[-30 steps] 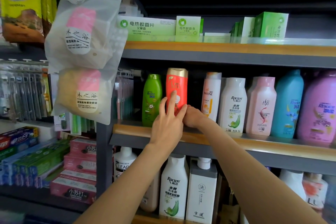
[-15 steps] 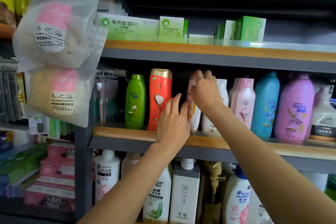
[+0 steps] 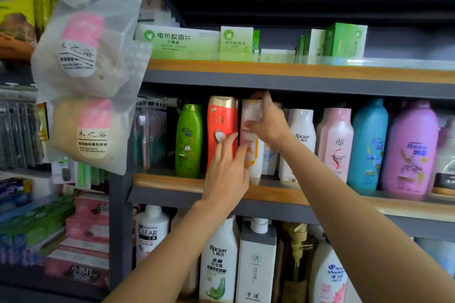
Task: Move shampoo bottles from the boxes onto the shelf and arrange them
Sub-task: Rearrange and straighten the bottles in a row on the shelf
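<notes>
Head view, mid-frame: right hand (image 3: 267,122) grips the white bottle's (image 3: 251,147) top; left hand (image 3: 227,172), fingers straight, presses the red bottle (image 3: 220,130).

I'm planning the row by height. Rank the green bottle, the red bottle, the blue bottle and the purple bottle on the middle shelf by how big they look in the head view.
1. purple bottle, widest and bulkiest
2. blue bottle, about as tall but slimmer
3. red bottle, partly behind the left hand
4. green bottle, smallest

Wide-angle stretching at the right edge makes the first two unsure.
</notes>
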